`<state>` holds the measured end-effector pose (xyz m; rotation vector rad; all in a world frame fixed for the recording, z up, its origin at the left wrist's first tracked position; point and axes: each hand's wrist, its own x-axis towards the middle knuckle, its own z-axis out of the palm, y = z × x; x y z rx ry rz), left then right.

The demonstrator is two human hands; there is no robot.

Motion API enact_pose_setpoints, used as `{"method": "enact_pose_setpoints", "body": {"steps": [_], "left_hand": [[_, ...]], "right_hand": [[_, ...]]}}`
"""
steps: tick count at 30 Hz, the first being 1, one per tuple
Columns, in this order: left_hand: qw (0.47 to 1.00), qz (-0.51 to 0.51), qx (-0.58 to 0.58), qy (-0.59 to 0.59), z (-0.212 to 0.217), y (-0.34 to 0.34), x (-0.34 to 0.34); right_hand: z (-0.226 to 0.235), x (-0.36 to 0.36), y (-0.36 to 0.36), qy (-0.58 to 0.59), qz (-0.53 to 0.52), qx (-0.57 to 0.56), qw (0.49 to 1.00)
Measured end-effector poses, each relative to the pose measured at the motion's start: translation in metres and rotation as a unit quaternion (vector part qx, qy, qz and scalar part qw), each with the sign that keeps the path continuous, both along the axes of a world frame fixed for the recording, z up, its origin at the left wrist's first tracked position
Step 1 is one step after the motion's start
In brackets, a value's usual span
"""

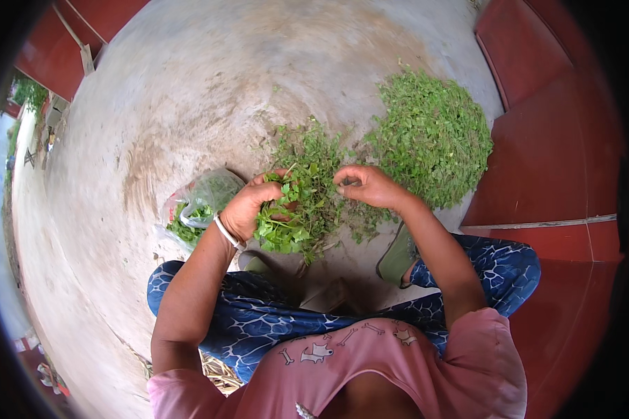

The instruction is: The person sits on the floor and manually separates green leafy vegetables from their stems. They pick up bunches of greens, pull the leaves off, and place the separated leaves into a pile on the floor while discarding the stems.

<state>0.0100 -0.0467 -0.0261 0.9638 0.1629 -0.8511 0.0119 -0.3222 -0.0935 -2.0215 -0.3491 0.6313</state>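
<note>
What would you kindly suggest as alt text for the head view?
A bare left hand holds a bunch of green leafy stems by a small green heap; the bare right hand is curled nearby. To the left sits a clear plastic bag of green leaves, to the right a large green leafy pile, on pale ground.

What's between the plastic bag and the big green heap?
In the head view: the left hand, holding a leafy bunch, then a smaller pile of greens, then the right hand.
</note>
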Motion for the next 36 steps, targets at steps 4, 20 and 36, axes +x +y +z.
{"method": "enact_pose_setpoints", "body": {"steps": [4, 20, 36], "left_hand": [[0.997, -0.043, -0.043, -0.036, 0.007, -0.006, 0.000], [0.971, 0.065, 0.198, -0.115, 0.017, -0.001, 0.011], [0.607, -0.031, 0.493, -0.623, 0.005, -0.024, -0.011]], "right_hand": [[0.010, -0.006, 0.019, -0.026, 0.008, 0.103, 0.994], [0.009, -0.022, 0.038, 0.211, -0.023, 0.336, 0.918], [0.008, -0.018, 0.033, 0.232, -0.168, 0.307, 0.907]]}}
